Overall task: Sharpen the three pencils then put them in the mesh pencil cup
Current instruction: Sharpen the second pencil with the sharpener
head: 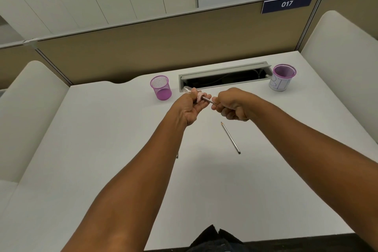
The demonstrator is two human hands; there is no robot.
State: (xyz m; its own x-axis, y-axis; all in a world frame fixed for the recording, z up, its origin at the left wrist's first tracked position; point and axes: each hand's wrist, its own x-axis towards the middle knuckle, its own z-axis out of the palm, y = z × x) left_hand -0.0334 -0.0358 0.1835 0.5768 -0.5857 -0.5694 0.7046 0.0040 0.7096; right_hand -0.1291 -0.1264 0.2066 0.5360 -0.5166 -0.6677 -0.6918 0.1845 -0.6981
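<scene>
My left hand grips a small clear and pink sharpener above the middle of the white desk. My right hand holds a grey pencil whose tip sits inside the sharpener. A second grey pencil lies on the desk just below my hands, its point facing away from me. The end of a third pencil peeks out from under my left forearm. An empty pink mesh pencil cup stands to the left of the sharpener, near the back of the desk.
A second purple-rimmed cup wrapped in white paper stands at the back right. An open grey cable tray is set into the desk between the two cups. Tan partition walls and white side panels enclose the desk.
</scene>
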